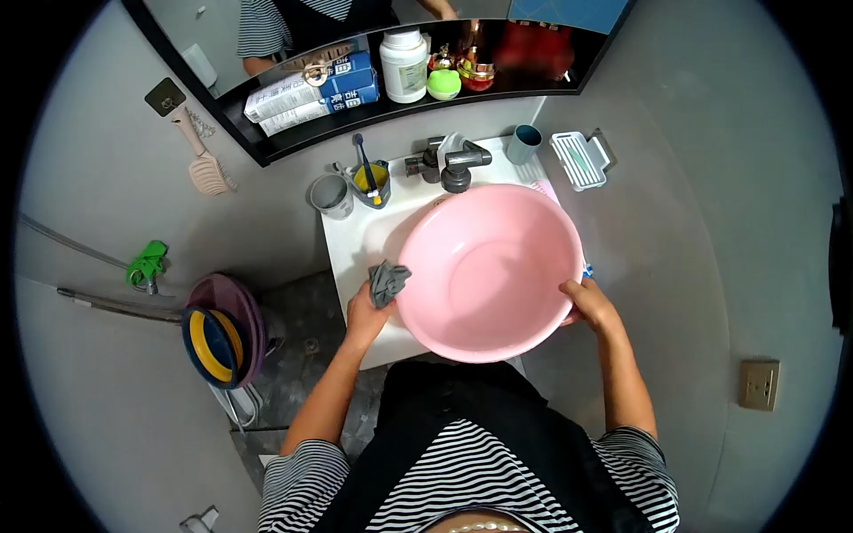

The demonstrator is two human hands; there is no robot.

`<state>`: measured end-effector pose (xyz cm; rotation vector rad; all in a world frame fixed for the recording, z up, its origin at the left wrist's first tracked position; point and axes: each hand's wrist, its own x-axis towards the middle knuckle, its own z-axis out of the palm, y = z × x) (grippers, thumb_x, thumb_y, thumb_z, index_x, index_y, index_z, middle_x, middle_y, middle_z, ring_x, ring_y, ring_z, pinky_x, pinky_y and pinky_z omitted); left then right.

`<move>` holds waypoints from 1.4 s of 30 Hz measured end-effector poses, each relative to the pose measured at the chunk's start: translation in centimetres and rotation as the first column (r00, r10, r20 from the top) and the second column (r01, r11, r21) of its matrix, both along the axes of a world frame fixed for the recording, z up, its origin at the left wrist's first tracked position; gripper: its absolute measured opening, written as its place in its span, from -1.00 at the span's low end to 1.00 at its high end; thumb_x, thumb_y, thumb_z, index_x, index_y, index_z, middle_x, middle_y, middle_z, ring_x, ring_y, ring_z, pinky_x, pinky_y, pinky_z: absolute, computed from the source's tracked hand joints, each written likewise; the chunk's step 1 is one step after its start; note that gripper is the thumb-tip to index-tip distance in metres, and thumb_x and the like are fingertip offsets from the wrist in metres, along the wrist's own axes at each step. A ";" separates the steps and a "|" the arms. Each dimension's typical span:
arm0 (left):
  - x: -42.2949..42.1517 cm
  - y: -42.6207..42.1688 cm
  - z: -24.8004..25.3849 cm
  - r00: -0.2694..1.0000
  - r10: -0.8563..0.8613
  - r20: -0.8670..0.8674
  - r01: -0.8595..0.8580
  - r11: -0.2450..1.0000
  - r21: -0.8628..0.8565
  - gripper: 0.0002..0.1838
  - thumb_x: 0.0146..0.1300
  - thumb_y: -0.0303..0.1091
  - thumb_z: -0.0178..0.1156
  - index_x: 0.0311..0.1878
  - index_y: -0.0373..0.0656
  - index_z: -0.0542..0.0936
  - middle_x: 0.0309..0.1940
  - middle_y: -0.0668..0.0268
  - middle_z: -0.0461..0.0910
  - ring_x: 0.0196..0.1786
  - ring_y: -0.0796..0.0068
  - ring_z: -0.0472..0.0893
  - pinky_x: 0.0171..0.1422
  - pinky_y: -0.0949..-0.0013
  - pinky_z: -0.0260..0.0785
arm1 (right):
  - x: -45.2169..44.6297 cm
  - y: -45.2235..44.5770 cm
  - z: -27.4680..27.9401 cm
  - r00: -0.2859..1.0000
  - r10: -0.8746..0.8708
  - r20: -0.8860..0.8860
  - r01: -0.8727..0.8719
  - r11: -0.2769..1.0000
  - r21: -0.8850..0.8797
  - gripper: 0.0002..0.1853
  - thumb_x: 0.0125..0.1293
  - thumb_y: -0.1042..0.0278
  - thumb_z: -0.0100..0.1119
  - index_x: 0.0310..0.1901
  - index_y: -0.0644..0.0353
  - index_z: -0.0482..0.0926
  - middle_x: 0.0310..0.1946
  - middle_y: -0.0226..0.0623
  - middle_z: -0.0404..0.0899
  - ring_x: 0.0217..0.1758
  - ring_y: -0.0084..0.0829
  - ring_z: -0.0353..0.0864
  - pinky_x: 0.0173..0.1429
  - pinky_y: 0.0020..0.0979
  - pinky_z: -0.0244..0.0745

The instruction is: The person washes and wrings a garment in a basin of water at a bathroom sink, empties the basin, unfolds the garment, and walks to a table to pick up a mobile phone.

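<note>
A large pink basin (489,275) rests over the white sink (342,240), its inside bare. My left hand (366,313) is closed on a crumpled grey cloth (388,283), close against the basin's left side; whether those fingers also touch the rim is hidden by the cloth. At the basin's right edge, my right hand (588,304) grips the rim, thumb on top and the other fingers underneath. The dark faucet (456,171) stands just behind the basin's far rim.
A grey cup (332,196), a holder with a toothbrush (365,164) and a teal cup (524,144) line the sink's back edge. A soap rack (581,162) hangs on the right wall. Above, a black shelf (355,114) holds boxes and bottles. Folded basins (222,329) hang at left.
</note>
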<state>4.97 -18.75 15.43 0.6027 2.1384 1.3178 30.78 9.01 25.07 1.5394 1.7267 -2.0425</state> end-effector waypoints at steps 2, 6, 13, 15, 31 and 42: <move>0.0 3.6 2.7 0.941 -0.112 -0.321 0.084 0.991 -0.101 -0.58 -0.07 -0.46 0.28 -0.06 -0.25 0.47 -0.18 0.08 0.57 -0.06 0.15 0.57 0.01 0.28 0.37 | 1.2 2.2 -0.4 1.000 0.025 0.005 -0.024 0.998 -0.052 -0.49 0.18 0.30 -0.10 0.09 0.53 0.25 -0.27 0.07 0.54 -0.49 -0.20 0.63 -0.49 -0.32 0.65; -2.3 10.2 2.0 0.796 -0.276 -0.539 0.196 0.960 -0.202 -0.60 -0.13 -0.42 0.26 -0.16 -0.33 0.44 -0.02 -0.07 0.45 0.00 -0.08 0.45 0.02 0.14 0.35 | 3.2 3.4 0.1 1.000 0.007 0.027 -0.006 0.999 -0.036 -0.49 0.18 0.30 -0.10 0.08 0.53 0.26 -0.27 0.09 0.53 -0.50 -0.20 0.63 -0.48 -0.32 0.65; -7.8 19.1 2.2 0.036 -0.784 -0.620 0.196 0.614 -0.765 -0.53 -0.10 -0.32 0.24 -0.06 -0.32 0.52 0.20 -0.06 0.30 0.36 0.04 0.15 0.43 0.07 -0.12 | 4.2 4.0 0.0 0.997 -0.073 0.031 0.075 0.996 -0.042 -0.51 0.18 0.31 -0.09 0.07 0.54 0.27 -0.30 0.09 0.54 -0.51 -0.20 0.63 -0.48 -0.31 0.65; -9.5 20.3 0.4 0.113 -0.872 -0.477 0.122 0.488 -0.864 -0.66 -0.10 -0.40 0.18 -0.17 -0.24 0.58 0.16 -0.07 0.33 0.36 0.11 0.15 0.46 0.11 -0.20 | 3.6 3.4 -0.4 0.995 -0.094 0.044 0.095 0.995 -0.027 -0.51 0.19 0.30 -0.09 0.04 0.55 0.28 -0.33 0.09 0.54 -0.51 -0.20 0.63 -0.48 -0.31 0.65; -13.1 20.1 2.1 0.225 -0.863 -0.453 0.161 0.491 -0.856 -0.54 -0.08 -0.39 0.13 -0.03 -0.34 0.51 0.17 -0.21 0.29 0.29 -0.08 0.25 0.39 -0.01 -0.05 | -1.7 0.6 -1.6 0.992 -0.125 0.011 0.125 0.992 -0.025 -0.50 0.19 0.27 -0.07 0.08 0.48 0.26 -0.29 0.05 0.54 -0.51 -0.24 0.63 -0.54 -0.35 0.64; -13.8 19.6 2.1 0.408 -0.751 -0.520 0.221 0.633 -0.742 -0.57 -0.11 -0.47 0.11 -0.07 -0.37 0.53 0.10 -0.28 0.32 0.19 -0.09 0.35 0.38 0.03 0.01 | -0.5 -0.4 -1.6 0.979 -0.203 0.014 0.203 0.976 -0.076 -0.48 0.21 0.29 -0.12 0.11 0.54 0.18 -0.31 0.12 0.53 -0.48 -0.14 0.64 -0.52 -0.31 0.66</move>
